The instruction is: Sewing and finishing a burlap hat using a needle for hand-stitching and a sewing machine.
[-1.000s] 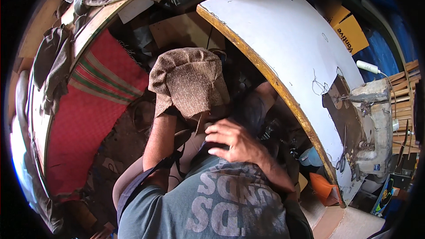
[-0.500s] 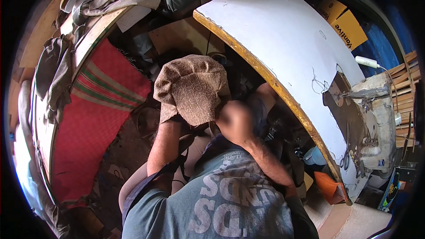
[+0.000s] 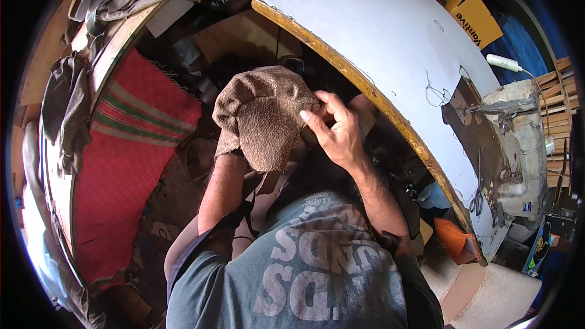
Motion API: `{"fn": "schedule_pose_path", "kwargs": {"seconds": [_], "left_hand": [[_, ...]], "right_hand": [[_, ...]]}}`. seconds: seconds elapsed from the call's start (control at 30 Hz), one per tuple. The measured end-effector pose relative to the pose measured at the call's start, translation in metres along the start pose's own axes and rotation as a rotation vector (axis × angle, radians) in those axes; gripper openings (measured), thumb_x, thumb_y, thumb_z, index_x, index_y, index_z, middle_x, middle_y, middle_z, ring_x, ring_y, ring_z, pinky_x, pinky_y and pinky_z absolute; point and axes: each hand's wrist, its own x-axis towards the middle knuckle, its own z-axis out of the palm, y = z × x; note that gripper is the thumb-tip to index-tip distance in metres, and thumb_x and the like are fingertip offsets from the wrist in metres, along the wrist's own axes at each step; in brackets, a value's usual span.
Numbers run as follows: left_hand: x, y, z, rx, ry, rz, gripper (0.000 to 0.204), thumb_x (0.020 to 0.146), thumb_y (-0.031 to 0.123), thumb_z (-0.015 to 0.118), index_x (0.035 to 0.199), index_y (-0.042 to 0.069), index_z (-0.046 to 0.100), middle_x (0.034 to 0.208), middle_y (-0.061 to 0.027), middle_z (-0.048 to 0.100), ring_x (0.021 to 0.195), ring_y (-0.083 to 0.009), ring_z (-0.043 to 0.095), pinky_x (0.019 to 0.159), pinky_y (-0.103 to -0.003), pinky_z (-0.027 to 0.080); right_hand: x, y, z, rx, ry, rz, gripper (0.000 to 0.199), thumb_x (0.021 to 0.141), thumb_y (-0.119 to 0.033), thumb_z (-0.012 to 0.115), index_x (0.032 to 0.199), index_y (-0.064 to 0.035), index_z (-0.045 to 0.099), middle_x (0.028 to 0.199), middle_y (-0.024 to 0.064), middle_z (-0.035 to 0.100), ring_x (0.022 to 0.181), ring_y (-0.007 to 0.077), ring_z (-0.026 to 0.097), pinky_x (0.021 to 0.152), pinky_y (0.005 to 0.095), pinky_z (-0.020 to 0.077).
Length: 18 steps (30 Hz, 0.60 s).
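Observation:
A brown woven cap (image 3: 268,122) with a gathered crown hangs in front of me over my raised left forearm (image 3: 225,186). My left hand goes up inside it, so the cloth hides the hand and fingers. On the cap's right side, my right hand (image 3: 341,137) pinches the edge between thumb and fingers. A small loose strip of cloth (image 3: 263,181) dangles from the lower edge.
A white worktop (image 3: 378,30) with a worn yellow edge curves along my right. On it are a worn cream machine (image 3: 521,158), scissors (image 3: 477,201) and loose thread (image 3: 436,94). Red striped cloth (image 3: 122,176) hangs at my left, near a board draped with brown cloths (image 3: 67,103).
My right hand, blurred before beside the cap, now shows clearly with thumb and fingers at its right edge. The cap has shifted and tilted slightly. The view has turned a little.

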Motion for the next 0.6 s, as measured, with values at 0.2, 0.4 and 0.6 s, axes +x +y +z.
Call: {"fn": "schedule_pose_path", "kwargs": {"seconds": [0.2,0.4,0.6], "left_hand": [[0.003,-0.001,0.002,-0.372,-0.034,-0.054,0.037,0.101,0.012,0.058,0.137,0.005,0.055,0.132,-0.0111,0.061,0.119,-0.0228,0.058,0.104,-0.034,0.048],[0.004,0.004,0.007,-0.723,-0.1,-0.114,0.034,0.098,0.008,0.061,0.131,0.002,0.06,0.125,-0.0126,0.066,0.112,-0.0226,0.065,0.097,-0.034,0.055],[-0.006,0.086,0.012,-0.39,-0.227,-0.018,0.04,0.094,0.007,0.067,0.133,0.002,0.059,0.129,-0.0112,0.066,0.116,-0.0209,0.063,0.103,-0.035,0.051]], "right_hand": [[0.009,-0.002,-0.009,0.039,0.022,-0.032,0.026,0.093,-0.021,0.075,0.106,-0.0016,0.063,0.073,0.0002,0.061,0.063,0.0057,0.053,0.058,0.0239,0.0466],[0.007,-0.002,0.006,-0.232,0.038,-0.121,0.042,0.092,-0.026,0.073,0.121,0.0009,0.06,0.109,0.0234,0.07,0.096,0.0406,0.071,0.079,0.0421,0.0585],[0.013,0.004,-0.009,-0.17,0.026,-0.094,0.026,0.092,-0.018,0.071,0.107,0.0031,0.066,0.095,0.0233,0.072,0.087,0.0365,0.073,0.074,0.0403,0.0574]]}}
